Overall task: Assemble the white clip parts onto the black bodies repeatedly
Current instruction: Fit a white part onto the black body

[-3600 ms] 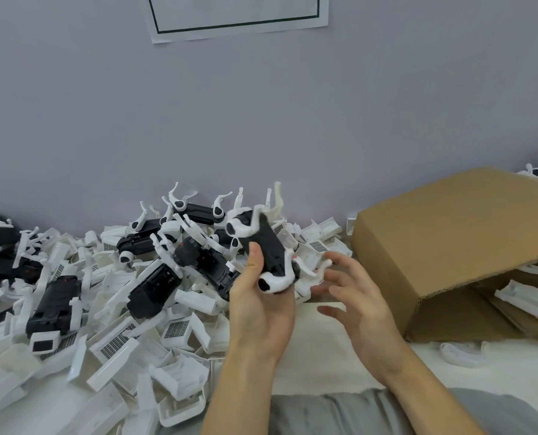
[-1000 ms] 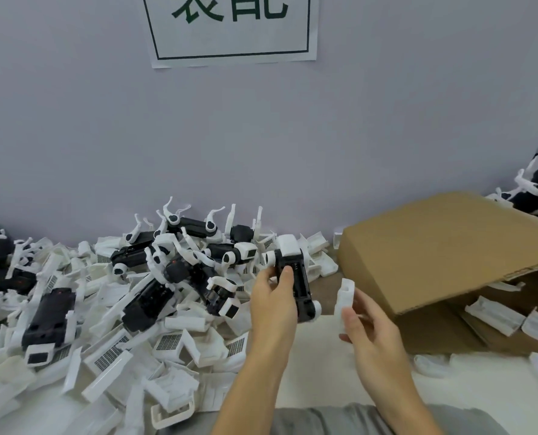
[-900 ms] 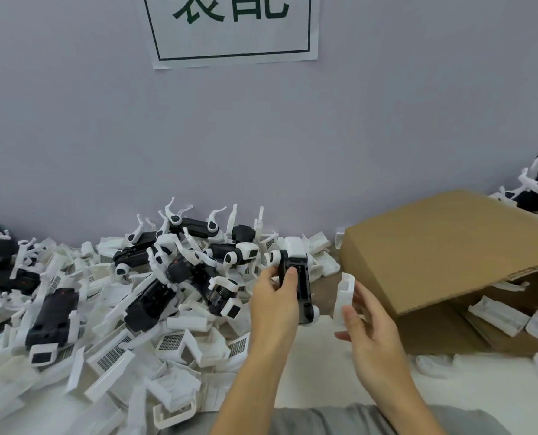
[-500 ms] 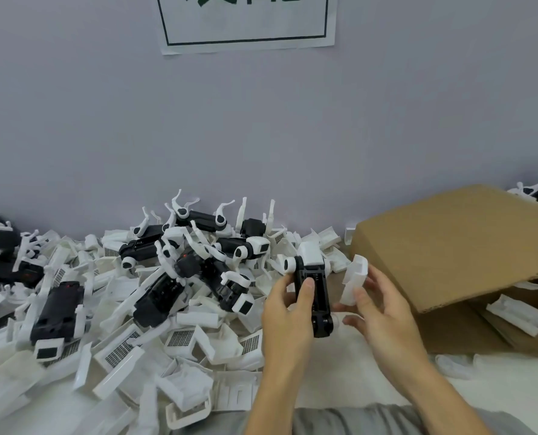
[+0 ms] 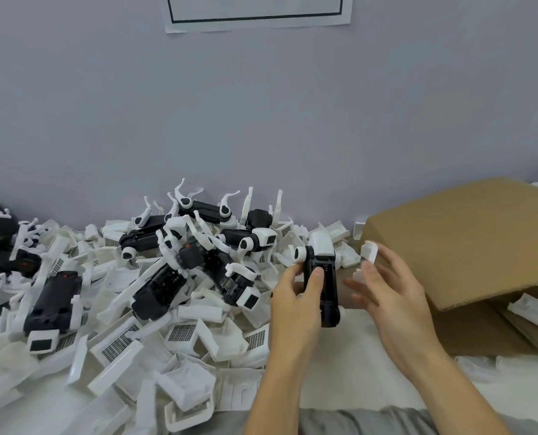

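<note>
My left hand grips a black body upright, thumb pressed on its front. The body has a white cap at its top and a round white joint on its left side. My right hand is just right of the body and holds a small white clip part at its fingertips, a short gap from the body. How the fingers lie on the clip is blurred.
A heap of loose white clip parts and black bodies covers the table to the left, against the grey wall. A tipped cardboard box with white parts inside lies on the right. A paper sign hangs above.
Over the last second both hands rose slightly. The right hand brought the white clip part up beside the top of the black body. The left hand kept its grip.
</note>
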